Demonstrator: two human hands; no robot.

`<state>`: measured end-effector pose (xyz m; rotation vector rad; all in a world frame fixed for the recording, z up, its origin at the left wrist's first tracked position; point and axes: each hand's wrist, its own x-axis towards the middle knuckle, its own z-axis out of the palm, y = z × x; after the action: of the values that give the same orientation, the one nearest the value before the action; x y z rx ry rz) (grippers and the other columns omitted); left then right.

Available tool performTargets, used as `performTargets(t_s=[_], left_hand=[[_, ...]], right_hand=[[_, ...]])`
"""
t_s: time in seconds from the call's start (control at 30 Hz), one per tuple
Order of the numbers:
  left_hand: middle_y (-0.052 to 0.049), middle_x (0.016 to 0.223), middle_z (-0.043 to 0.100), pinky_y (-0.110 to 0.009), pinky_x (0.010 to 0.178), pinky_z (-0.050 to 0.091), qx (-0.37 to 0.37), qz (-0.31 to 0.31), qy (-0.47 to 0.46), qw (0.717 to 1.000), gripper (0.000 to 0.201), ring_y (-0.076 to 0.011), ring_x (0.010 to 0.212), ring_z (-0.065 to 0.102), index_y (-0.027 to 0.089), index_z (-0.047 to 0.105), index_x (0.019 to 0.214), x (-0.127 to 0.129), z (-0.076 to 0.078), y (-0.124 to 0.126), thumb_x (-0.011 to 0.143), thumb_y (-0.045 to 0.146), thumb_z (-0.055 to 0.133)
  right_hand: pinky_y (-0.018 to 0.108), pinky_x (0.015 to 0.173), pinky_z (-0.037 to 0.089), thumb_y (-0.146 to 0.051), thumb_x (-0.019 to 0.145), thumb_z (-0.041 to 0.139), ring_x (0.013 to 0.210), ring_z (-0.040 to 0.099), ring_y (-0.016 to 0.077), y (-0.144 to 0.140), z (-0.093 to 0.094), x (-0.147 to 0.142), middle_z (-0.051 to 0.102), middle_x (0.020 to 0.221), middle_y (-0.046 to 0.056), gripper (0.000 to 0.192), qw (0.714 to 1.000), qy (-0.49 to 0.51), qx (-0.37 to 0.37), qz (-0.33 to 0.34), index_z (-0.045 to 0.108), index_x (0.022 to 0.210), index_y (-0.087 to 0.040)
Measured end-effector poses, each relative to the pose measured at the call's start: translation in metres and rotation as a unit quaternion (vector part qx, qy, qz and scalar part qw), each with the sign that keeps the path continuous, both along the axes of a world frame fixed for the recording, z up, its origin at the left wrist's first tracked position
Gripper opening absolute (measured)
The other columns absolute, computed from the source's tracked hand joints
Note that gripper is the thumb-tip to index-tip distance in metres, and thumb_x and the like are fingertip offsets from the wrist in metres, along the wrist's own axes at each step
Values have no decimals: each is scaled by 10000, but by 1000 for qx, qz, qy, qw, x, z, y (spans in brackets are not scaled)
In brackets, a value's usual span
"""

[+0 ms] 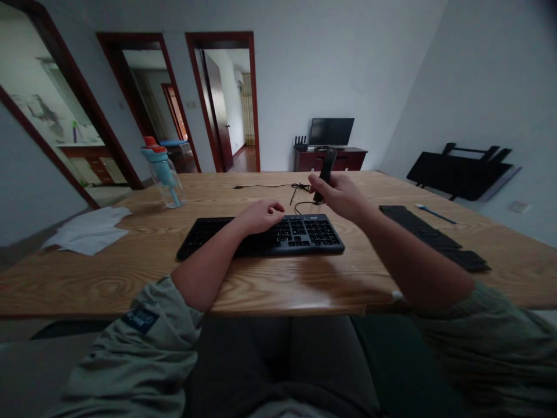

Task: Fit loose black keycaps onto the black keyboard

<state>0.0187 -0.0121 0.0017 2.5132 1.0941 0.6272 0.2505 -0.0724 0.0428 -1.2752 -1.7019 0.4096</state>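
Observation:
A black full-size keyboard (300, 239) lies in front of me near the table's edge. My left hand (261, 216) rests over its far middle part, fingers curled down at the back edge; the fingertips are partly hidden. Above the table, beyond the keyboard's right end, my right hand (339, 194) is wrapped round a slim black handheld tool (327, 165), held upright and off the keys. Its exact kind I cannot make out. A thin black cable (270, 186) runs across the table behind the keyboard, bunched up near the tool.
At right lie a long row of flat black pieces (422, 229) and a blue-handled brush (437, 213). On the left stand a clear bottle (167, 177) with blue and red top and some white paper sheets (93, 229). A television (331, 132) is by the far wall.

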Motion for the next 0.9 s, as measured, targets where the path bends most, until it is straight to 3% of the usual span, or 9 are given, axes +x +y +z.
performTargets(t_s=[0.1,0.23,0.43,0.9], left_hand=[[-75,967,742,-291,732,512,3,-34,-48,998,295,-178,805,664,154,711,1036,20,-3,-3,869,343,557],[-41,931,750,-276,728,506,40,-20,-44,998,214,-174,806,666,183,727,948,45,-14,8,848,318,594],[-29,910,748,-267,713,496,78,37,-4,996,160,-177,813,668,207,713,914,61,-30,25,831,292,606],[-26,983,754,-287,803,506,116,29,51,991,203,-193,906,672,239,748,983,43,-39,33,845,269,601]], right_hand=[[295,637,418,-706,904,468,686,571,183,43,-37,-4,638,714,85,616,999,21,-16,-31,627,750,-132],[270,572,408,-608,875,583,639,598,179,62,-58,3,671,711,79,491,995,42,-71,-63,658,758,-138],[260,592,421,-411,860,627,682,625,186,65,-68,20,695,725,72,301,992,29,-98,-74,674,731,-143],[241,564,403,-277,841,624,648,594,160,60,-65,9,642,647,19,214,994,31,-94,-56,588,654,-179]])
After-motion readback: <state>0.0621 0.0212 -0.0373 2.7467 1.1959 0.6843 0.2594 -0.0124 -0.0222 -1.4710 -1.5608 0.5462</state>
